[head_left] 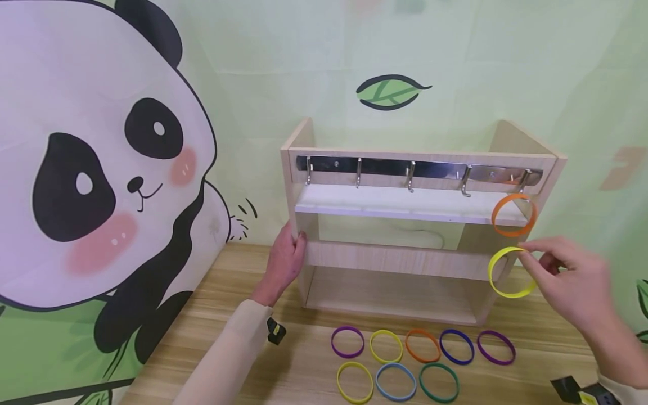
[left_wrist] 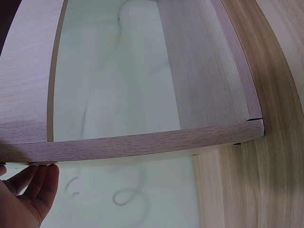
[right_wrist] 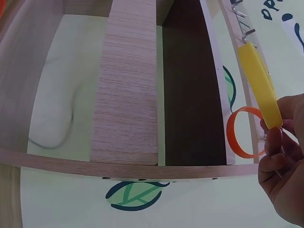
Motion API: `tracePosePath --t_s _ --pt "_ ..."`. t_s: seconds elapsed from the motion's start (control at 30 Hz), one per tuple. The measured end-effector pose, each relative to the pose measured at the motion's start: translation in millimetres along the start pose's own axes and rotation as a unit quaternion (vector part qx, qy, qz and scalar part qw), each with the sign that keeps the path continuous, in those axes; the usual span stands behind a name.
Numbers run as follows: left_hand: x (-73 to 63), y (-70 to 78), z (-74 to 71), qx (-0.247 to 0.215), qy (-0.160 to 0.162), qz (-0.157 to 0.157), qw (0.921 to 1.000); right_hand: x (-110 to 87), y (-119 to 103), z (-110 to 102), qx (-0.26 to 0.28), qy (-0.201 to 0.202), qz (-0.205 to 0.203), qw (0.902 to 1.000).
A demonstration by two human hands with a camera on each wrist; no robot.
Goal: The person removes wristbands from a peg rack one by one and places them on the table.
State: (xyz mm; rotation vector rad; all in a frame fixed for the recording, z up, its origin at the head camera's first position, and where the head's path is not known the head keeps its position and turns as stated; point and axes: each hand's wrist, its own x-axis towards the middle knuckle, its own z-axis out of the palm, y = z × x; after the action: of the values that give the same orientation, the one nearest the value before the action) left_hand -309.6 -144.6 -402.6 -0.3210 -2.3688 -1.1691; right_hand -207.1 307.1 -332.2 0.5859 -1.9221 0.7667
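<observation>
My right hand (head_left: pixel 577 281) pinches a yellow wristband (head_left: pixel 495 284) between thumb and fingertips, in front of the shelf's right side. Just above, an orange wristband (head_left: pixel 493 216) hangs from the rightmost metal hook (head_left: pixel 524 179). In the right wrist view the yellow wristband (right_wrist: pixel 259 83) appears nearly edge-on, beside the orange wristband (right_wrist: pixel 231 135). My left hand (head_left: pixel 284 256) holds the left side panel of the wooden shelf (head_left: pixel 354 256), thumb by the front edge. Its bent fingers (left_wrist: pixel 45 185) touch the panel's outer face in the left wrist view.
Several wristbands lie in two rows before the shelf, among them a purple wristband (head_left: pixel 333 347), a blue wristband (head_left: pixel 442 344) and a green wristband (head_left: pixel 422 384). A metal rail (head_left: pixel 385 169) with several hooks runs along the shelf's top. Behind stands a printed panda backdrop (head_left: pixel 253 84).
</observation>
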Motion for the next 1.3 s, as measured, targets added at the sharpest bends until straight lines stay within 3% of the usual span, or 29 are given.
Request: tracePosePath --t_s 0.2,0.47,0.93,1.3 --pt "0.1 0.6 0.0 0.001 0.002 -0.001 1.0000 -12.5 3.8 0.4 -0.005 -0.025 -0.005 0.9997" --pt "0.8 0.0 0.2 0.008 0.006 0.002 1.0000 -33.6 5.9 2.8 -0.015 -0.067 0.035 0.9970" --pt "1.9 -2.7 1.7 0.005 0.009 0.004 0.9999 -66.0 18.7 14.5 0.002 -0.111 0.030 0.9933" --pt "0.5 -0.1 0.3 0.004 0.007 0.000 1.0000 -89.6 23.9 22.7 0.001 -0.181 0.073 0.9808"
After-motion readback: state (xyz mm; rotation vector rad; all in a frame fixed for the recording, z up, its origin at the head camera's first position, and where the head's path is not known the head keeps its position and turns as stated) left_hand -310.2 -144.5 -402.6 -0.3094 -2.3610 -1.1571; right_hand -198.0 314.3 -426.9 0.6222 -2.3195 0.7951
